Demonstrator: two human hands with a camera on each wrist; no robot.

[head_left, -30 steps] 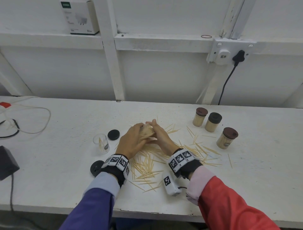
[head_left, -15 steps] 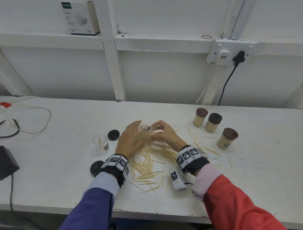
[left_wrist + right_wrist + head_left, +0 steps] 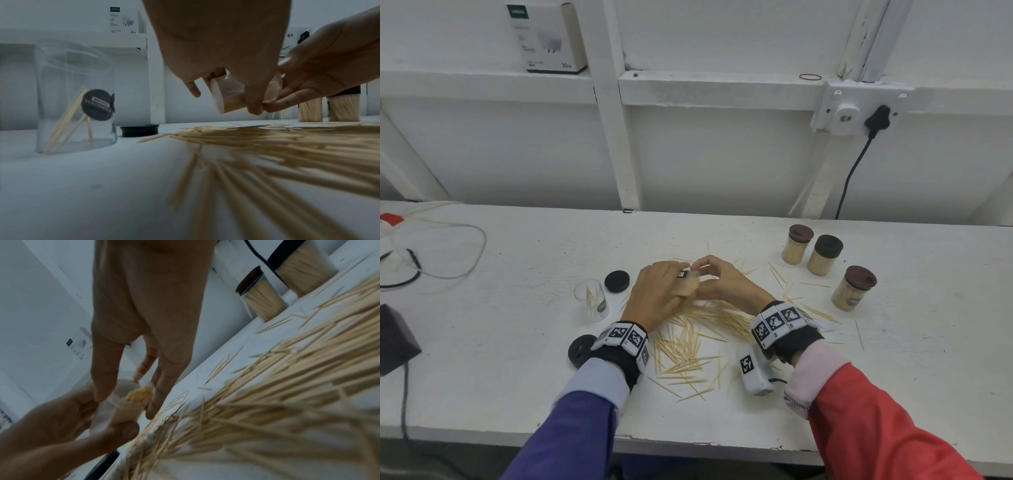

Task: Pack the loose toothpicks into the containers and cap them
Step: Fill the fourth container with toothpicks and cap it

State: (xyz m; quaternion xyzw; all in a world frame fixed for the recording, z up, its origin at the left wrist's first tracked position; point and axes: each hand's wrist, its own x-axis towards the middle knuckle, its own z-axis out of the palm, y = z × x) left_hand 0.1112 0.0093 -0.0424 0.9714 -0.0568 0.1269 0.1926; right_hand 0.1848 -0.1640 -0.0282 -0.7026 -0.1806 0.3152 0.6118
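Clear plastic, the held container lies tilted on its side, part-filled with toothpicks, above the loose toothpicks on the white bench. The left hand grips its body; the right hand curls its fingers round the open mouth. Left of the left hand stand a near-empty container and a black cap. Right of the right hand stand three capped containers.

Even bright light; blurred wrist views
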